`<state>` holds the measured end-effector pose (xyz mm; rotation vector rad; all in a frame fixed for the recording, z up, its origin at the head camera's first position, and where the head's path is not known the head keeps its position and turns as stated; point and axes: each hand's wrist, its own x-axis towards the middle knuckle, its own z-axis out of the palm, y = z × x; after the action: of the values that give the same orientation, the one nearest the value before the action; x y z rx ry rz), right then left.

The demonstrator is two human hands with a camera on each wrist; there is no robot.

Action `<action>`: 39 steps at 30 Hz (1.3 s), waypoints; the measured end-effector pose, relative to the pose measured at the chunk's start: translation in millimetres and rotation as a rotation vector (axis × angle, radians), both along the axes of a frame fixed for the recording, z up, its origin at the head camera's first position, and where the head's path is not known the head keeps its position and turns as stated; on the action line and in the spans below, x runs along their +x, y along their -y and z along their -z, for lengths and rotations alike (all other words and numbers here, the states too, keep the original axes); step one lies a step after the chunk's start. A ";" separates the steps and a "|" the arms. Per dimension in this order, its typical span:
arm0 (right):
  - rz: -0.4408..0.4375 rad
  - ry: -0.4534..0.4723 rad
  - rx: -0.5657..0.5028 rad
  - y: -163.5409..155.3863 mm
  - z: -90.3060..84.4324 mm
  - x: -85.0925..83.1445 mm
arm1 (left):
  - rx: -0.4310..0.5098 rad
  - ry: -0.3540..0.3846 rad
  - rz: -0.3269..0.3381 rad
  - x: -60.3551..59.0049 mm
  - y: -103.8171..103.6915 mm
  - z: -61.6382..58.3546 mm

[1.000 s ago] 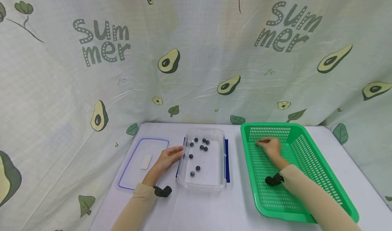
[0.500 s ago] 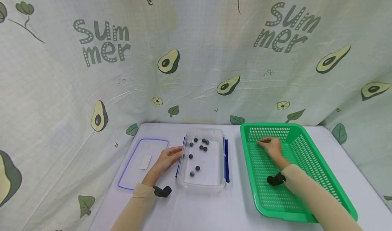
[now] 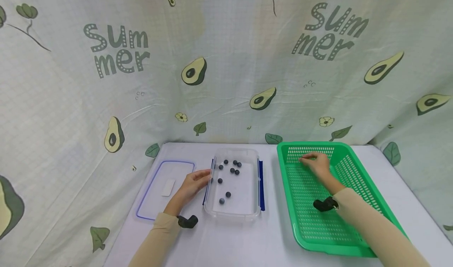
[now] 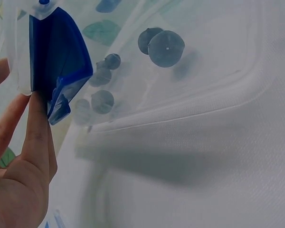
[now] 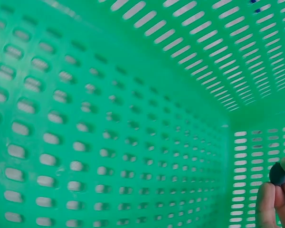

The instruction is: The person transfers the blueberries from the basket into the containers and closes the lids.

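Note:
My right hand (image 3: pixel 318 168) is inside the green plastic basket (image 3: pixel 329 250), near its far left corner. Thumb and fingertips pinch a single dark blueberry (image 5: pixel 277 174), best seen in the right wrist view. My left hand (image 3: pixel 190 187) rests against the left side of a clear plastic container (image 3: pixel 231 216). Its fairly straight fingers touch the wall by the lowered blue latch flap (image 4: pixel 61 52). Several blueberries (image 3: pixel 228 194) lie scattered on the container's bottom, most toward the far end. Part of the left fingertips is hidden by the flap.
A clear lid with a blue-purple edge (image 3: pixel 155 196) lies flat on the white-covered table, left of the container. A white label (image 3: pixel 168 187) shows on it. Another blue flap (image 3: pixel 262 186) sticks out on the container's right side. A printed curtain (image 3: pixel 226 82) hangs behind the table.
My right hand has risen a little and shifted right inside the basket. My left hand, the container and its blueberries have stayed in place.

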<state>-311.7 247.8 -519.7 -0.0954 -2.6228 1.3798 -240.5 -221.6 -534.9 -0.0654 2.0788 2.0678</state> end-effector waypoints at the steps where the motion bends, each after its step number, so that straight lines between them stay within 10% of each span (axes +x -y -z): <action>1: -0.003 0.000 -0.005 0.0 -2.4 0.2 | 0.002 0.001 -0.003 -0.3 0.0 -0.3; 39: -0.314 0.084 -0.168 43.5 -97.6 25.8 | -0.012 0.017 -0.019 -0.1 0.2 -1.0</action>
<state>-285.9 204.3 -422.2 0.2531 -2.6706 1.7296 -240.6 -221.8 -533.9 -0.1045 2.0883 2.0588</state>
